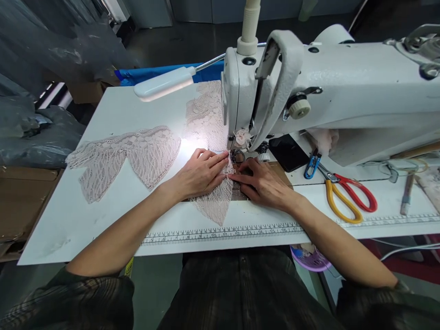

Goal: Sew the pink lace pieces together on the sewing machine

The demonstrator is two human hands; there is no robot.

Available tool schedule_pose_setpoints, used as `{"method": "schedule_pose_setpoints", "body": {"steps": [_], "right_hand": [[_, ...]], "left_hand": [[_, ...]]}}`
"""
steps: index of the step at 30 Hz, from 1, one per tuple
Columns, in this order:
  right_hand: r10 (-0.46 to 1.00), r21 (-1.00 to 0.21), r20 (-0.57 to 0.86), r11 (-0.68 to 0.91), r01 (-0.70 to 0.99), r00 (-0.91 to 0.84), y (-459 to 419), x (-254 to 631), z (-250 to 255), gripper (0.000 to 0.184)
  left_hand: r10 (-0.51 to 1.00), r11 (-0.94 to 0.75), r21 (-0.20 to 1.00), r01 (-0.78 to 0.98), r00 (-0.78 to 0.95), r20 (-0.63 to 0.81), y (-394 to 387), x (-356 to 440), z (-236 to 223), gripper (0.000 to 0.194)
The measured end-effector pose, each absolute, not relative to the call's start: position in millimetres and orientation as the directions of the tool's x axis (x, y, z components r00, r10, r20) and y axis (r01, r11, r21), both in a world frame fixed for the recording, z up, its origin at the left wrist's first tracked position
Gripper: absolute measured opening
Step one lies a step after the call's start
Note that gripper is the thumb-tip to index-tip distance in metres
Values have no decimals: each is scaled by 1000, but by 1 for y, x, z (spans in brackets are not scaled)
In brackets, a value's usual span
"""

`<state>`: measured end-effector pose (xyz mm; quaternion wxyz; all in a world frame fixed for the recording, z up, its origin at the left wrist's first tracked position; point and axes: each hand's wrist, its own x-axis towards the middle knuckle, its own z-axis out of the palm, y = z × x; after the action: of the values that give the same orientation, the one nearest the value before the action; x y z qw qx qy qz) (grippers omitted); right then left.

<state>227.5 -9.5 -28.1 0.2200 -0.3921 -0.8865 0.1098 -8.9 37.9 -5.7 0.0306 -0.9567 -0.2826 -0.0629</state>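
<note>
A piece of pale pink lace (216, 206) lies under the needle area of the white sewing machine (268, 91), with its pointed end toward me. My left hand (204, 172) lies flat on the lace, fingers stretched toward the presser foot (237, 156). On the other side, my right hand (259, 182) rests by the lace's right edge, its index fingertip touching it and the other fingers bent but apart. More lace (206, 114) extends behind the foot. A separate lace piece (137, 151) is spread on the table to the left.
Right of my hands lie a black phone (288, 152), a blue clip (312, 165) and scissors (347, 195) with red and yellow handles. A lamp (165, 84) reaches over the white table (68, 215). A printed ruler (220, 235) runs along the front edge. Cardboard boxes (25, 197) stand left.
</note>
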Motion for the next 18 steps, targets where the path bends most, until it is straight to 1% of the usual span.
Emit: {"method": "schedule_pose_setpoints", "body": {"steps": [9, 14, 18], "right_hand": [[745, -386, 293, 666, 638, -600, -9, 229, -28, 36], [749, -388, 303, 662, 641, -590, -9, 230, -29, 36], [743, -379, 343, 669, 639, -575, -10, 230, -31, 34]], "left_hand": [[563, -826, 82, 558, 807, 178, 38, -5, -13, 45], [572, -819, 87, 567, 797, 194, 36, -6, -15, 44], [576, -817, 86, 571, 795, 190, 35, -5, -15, 45]]}}
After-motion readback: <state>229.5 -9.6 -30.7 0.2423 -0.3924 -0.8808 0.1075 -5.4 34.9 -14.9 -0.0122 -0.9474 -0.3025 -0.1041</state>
